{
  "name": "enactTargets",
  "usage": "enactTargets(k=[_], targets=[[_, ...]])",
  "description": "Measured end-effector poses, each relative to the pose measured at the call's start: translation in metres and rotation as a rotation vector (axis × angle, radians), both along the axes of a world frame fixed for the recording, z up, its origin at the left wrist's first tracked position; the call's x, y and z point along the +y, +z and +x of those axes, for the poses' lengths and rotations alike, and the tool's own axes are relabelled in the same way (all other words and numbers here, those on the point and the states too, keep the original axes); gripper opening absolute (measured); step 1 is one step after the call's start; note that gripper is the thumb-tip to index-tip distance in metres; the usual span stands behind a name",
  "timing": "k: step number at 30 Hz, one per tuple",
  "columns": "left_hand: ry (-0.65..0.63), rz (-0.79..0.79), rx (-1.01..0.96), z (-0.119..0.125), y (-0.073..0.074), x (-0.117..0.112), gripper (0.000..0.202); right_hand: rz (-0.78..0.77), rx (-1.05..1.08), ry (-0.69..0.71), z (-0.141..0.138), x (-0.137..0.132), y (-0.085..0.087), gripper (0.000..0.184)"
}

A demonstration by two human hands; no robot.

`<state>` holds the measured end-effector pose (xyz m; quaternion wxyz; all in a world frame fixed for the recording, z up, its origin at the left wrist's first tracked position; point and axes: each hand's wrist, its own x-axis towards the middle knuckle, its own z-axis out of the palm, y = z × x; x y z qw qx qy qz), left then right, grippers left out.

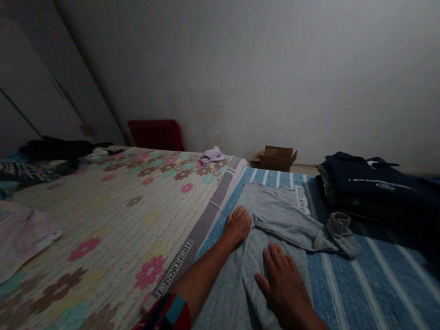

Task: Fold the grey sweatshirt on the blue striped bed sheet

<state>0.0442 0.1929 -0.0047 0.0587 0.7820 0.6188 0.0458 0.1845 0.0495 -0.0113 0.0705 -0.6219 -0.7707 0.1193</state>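
Observation:
A grey long-sleeved top (277,199) lies spread on the blue striped bedding, with a white "With love" print at its upper right. One sleeve stretches across it to the right, its cuff bunched up. At the left edge, near the sleeve's fold, my left hand (238,225) has its fingers curled in on the grey cloth. My right hand (282,279) rests flat on the lower part, fingers stretched out and thumb apart. The bottom of the garment runs out of view beneath my arms.
Dark folded clothes (379,186) are stacked on the right. A floral mat (130,219) covers the left side, bearing a small lilac cloth (212,156) and a pale pink garment (16,241). An open cardboard box (276,158) and a red object (155,134) stand by the wall.

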Motion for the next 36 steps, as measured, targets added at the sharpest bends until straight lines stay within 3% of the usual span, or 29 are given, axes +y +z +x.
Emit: enactTargets(k=[7,12,23,32,36], targets=[[-0.025,-0.002,-0.008,0.016,-0.001,0.001,0.053,0.017,0.012,-0.002,0.001,0.001,-0.005,0.064],[-0.05,-0.009,0.003,0.015,-0.008,0.002,0.056,0.035,0.011,-0.003,0.001,0.001,-0.006,0.064],[-0.029,-0.047,0.007,0.018,-0.005,0.001,0.059,0.058,0.008,0.0,0.001,0.0,-0.01,0.064],[-0.031,0.01,0.021,0.017,-0.016,0.004,0.06,0.091,0.011,0.002,0.002,0.001,-0.014,0.064],[-0.018,0.028,0.026,0.018,-0.015,0.002,0.06,0.096,0.015,-0.002,0.002,0.001,-0.015,0.063]])
